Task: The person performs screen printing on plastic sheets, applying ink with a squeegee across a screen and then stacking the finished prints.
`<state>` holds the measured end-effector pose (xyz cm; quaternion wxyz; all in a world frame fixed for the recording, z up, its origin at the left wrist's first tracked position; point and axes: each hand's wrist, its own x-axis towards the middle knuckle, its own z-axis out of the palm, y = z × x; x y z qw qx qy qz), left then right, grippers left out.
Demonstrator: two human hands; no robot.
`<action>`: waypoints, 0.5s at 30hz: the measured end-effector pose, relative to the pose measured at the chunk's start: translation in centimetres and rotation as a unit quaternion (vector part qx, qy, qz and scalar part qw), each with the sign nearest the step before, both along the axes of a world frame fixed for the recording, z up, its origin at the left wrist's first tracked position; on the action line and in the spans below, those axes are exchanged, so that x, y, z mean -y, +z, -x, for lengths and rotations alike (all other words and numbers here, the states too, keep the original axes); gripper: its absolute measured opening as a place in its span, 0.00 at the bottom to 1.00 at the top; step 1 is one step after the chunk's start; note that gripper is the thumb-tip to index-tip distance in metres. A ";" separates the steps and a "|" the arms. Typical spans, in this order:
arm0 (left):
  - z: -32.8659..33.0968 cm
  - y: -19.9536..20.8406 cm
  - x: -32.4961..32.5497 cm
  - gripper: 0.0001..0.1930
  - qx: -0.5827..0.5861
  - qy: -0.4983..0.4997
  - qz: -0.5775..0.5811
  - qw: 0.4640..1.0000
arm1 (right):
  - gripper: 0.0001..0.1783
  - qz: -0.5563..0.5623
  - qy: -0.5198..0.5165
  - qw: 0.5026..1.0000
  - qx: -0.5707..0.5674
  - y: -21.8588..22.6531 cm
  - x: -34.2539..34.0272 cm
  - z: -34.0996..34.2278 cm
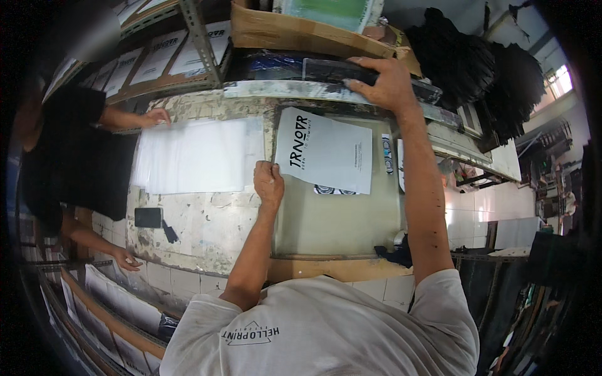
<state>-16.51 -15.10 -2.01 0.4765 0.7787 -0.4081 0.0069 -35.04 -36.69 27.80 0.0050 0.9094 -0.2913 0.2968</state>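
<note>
A white printed sheet (332,150) with bold black lettering lies slightly skewed over a pale greenish board (332,229). My left hand (268,182) is closed at the sheet's left edge, thumb and fingers pinching it. At the back, my right hand (385,84) reaches over a raised dark frame (323,70), fingers on top and thumb against its near side. A pale, paint-stained bar (282,91) runs along that frame's lower edge. Part of a black-and-white patterned piece (335,190) shows under the sheet's lower edge.
To the left, a stack of white sheets (194,156) lies on the stained table (194,235) near a dark phone (148,217). A person in black (81,150) stands there, one hand by the stack. A cardboard box (301,32) stands behind; dark cloths (451,62) hang at right.
</note>
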 end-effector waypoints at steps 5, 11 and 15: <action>-8.2 0.0 -6.0 0.02 0.002 0.019 0.006 1.000 | 0.28 -0.048 0.014 0.999 0.011 0.2 0.1 0.0; -12.8 5.1 -11.4 0.11 0.126 0.251 -0.031 0.959 | 0.28 -0.016 0.019 1.000 0.017 0.3 -0.3 0.0; -6.6 14.3 -8.3 0.14 -0.093 0.078 0.178 0.977 | 0.27 -0.060 0.036 0.997 0.013 0.5 -0.2 0.0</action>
